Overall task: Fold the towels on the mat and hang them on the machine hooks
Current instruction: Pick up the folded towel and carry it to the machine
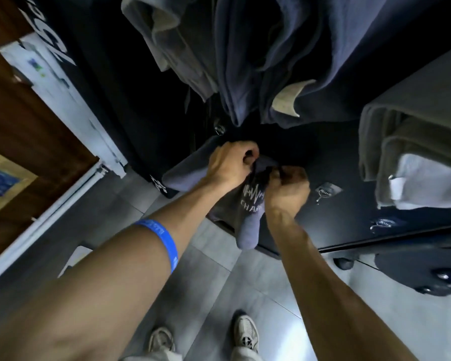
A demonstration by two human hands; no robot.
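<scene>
A folded dark blue-grey towel (248, 230) with a white waveform logo hangs against the black machine panel (349, 157). My left hand (229, 162) grips its top edge on the left, and my right hand (287, 188) pinches the top edge on the right. Both hands sit close together at the panel, and any hook under them is hidden. Two empty metal hooks (323, 192) (382, 224) stick out of the panel to the right. Several navy and grey towels (245, 61) hang higher up on the machine.
A grey and white towel stack (406, 162) hangs at the right. A wooden door (29, 131) with a white frame stands at the left. Grey floor tiles (214, 282) lie below, with my shoes (245, 332) on them. A black machine base (427, 269) juts out lower right.
</scene>
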